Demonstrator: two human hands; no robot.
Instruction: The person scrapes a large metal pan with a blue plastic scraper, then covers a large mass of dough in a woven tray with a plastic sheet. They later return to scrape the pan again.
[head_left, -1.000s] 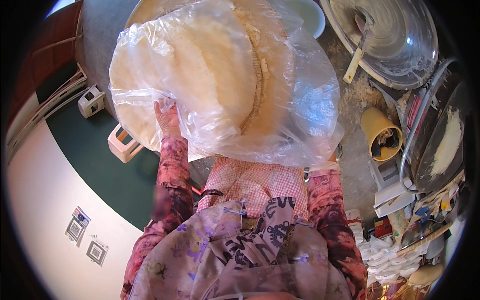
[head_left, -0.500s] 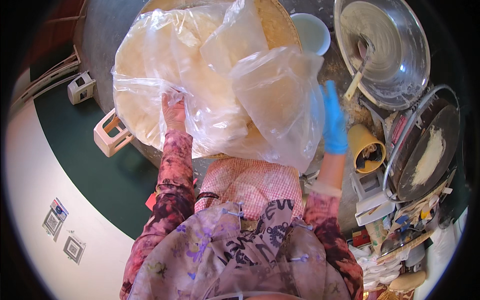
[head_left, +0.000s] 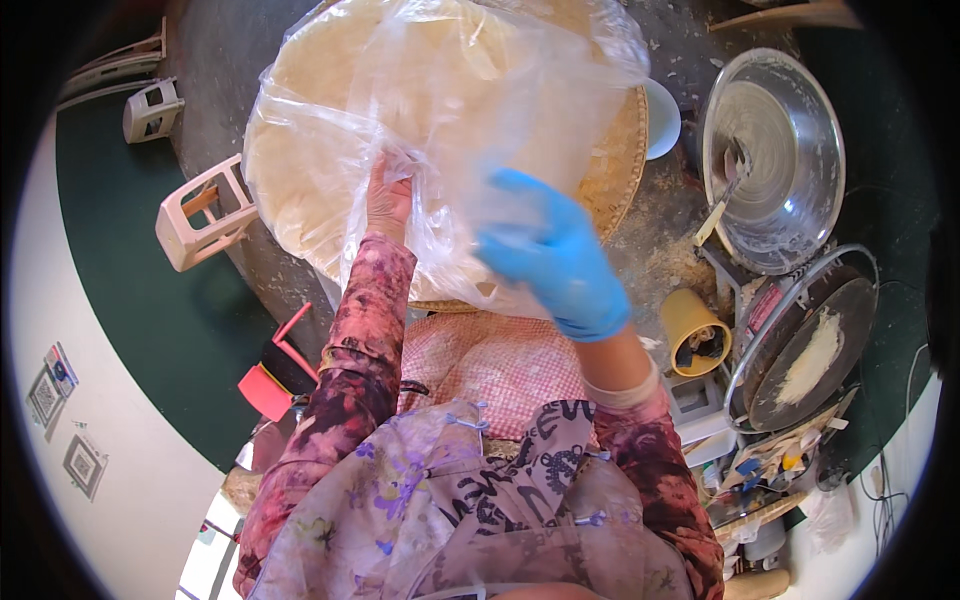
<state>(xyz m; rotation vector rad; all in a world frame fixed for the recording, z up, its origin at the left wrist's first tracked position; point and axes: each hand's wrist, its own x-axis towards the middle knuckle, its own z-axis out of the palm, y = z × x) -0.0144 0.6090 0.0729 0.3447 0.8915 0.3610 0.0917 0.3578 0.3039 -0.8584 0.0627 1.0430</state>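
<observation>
A clear plastic sheet (head_left: 330, 185) lies loosely over a broad stack of thin, pale, round flat sheets (head_left: 310, 60) on a round woven tray (head_left: 632, 190). My bare left hand (head_left: 390, 190) is closed on a gathered fold of the plastic near the middle. To its right, my right hand (head_left: 555, 255), in a blue glove, is over the plastic's near right part. Its thumb and fingers look apart, though motion smears their tips. Whether they touch the plastic is hard to see.
On the right are a metal basin (head_left: 820, 150) with pale batter and a ladle (head_left: 715, 215), a yellow container (head_left: 690, 325) and a round dark griddle (head_left: 850, 320). A pale blue bowl (head_left: 662, 120) sits beside the tray. A pink stool (head_left: 190, 235) stands on the left.
My gloved right hand has swung left from beside the tray to over the plastic. The loose plastic flap on the right has gone farther back. My left hand keeps its hold.
</observation>
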